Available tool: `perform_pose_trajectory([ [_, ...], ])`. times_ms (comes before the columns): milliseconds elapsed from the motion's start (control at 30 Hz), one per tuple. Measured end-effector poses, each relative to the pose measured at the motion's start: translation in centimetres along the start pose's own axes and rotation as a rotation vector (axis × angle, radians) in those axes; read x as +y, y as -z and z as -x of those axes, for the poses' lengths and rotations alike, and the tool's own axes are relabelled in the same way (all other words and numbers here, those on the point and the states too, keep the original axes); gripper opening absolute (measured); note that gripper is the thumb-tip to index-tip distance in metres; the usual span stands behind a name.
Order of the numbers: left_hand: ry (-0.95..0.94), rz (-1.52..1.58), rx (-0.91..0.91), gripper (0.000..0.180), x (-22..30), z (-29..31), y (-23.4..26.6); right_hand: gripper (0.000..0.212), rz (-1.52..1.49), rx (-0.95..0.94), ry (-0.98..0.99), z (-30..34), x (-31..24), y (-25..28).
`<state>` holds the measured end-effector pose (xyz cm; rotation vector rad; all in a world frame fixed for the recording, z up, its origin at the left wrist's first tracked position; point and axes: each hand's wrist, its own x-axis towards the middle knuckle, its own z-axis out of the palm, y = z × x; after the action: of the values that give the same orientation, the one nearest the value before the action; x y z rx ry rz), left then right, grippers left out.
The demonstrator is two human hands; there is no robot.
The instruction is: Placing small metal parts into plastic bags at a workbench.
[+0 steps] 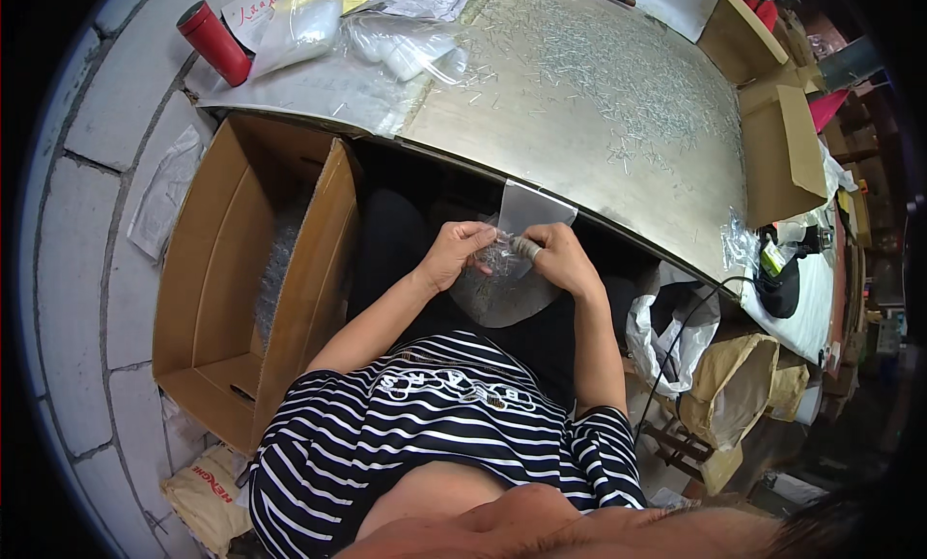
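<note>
A small clear plastic bag [496,259] with thin metal pieces in it hangs between my two hands, in front of the table edge. My left hand [454,256] pinches its upper left side between thumb and fingers. On the other side, my right hand [562,260] is closed on the top of the bag, and a pale wrap covers one of its fingers. Beneath the hands lies a rounded grey metal tray [494,301], partly hidden by them. Many small pin-like metal pieces [632,71] are scattered over the metal tabletop [502,139].
An open cardboard box [217,269] stands at my left, with filled clear bags [278,274] inside. A red flask [213,43] and plastic bags [401,47] sit on the table's far left. At the right are a carton [784,163], a white bag [673,332] and a dark cable [676,342].
</note>
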<state>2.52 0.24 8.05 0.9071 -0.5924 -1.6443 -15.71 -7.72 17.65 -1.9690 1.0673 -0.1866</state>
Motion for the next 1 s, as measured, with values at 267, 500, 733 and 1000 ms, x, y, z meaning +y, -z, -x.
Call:
perform_pose_trajectory([
  [267,0.012,0.178,-0.062,0.036,0.5,0.0,0.1,0.018,0.135,0.145,-0.032,-1.1,1.1,-1.0],
  [500,0.031,0.007,-0.026,0.046,-0.2,-1.0,-0.9,0.022,-0.092,0.238,0.135,-0.5,2.9,-1.6],
  [733,0.077,0.188,-0.166,0.068,0.1,-0.8,0.7,0.008,-0.632,0.318,0.331,2.6,2.1,4.7],
  [1000,0.156,-0.048,-0.143,0.034,-1.4,-0.5,0.3,0.013,-0.35,0.765,0.147,6.4,12.7,13.9],
])
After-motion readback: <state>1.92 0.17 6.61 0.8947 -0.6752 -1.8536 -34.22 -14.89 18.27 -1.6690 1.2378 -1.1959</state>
